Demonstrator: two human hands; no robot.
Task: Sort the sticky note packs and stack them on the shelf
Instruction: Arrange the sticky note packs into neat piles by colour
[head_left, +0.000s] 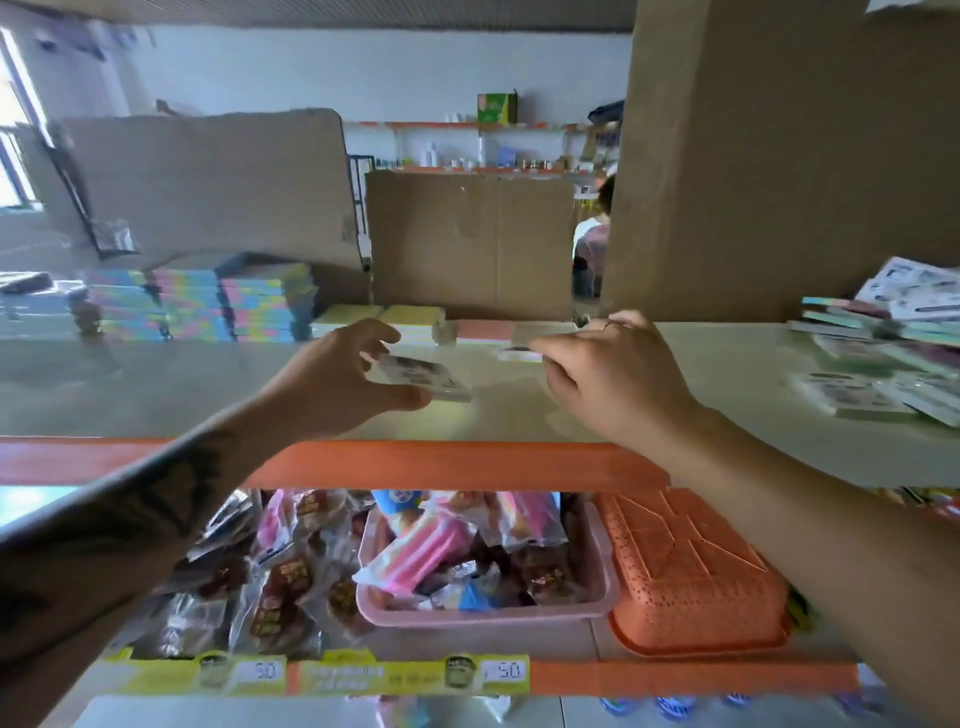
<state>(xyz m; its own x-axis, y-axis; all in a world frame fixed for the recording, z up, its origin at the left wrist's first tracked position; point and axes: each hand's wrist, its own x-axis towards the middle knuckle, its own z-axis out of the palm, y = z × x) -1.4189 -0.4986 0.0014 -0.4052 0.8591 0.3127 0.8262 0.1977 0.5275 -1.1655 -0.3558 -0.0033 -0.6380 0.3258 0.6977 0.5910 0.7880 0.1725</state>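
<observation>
A sticky note pack (423, 378) with a printed cover is held just above the pale shelf (208, 384), near its middle, tilted a little. The left hand (337, 384) grips it, thumb under the near edge and curled fingers over the far edge. Just to the right, the right hand (618, 374) pinches the end of a second, thin pack (519, 354) that lies flat on the shelf, its fingers bent in around it.

Behind the hands, along the back of the shelf, sit two yellow packs (384, 316) side by side and a pink one (483, 330). To the far left stand tall stacks of pastel packs (228, 299) in blue, pink and yellow. At the right end lies a loose heap of printed packs (878, 358), some overlapping.

Cardboard sheets (470, 241) stand behind the shelf. Below its orange edge (457, 465), the lower shelf holds a pink tray of wrapped snacks (488, 616) beside an upturned orange basket (691, 577).
</observation>
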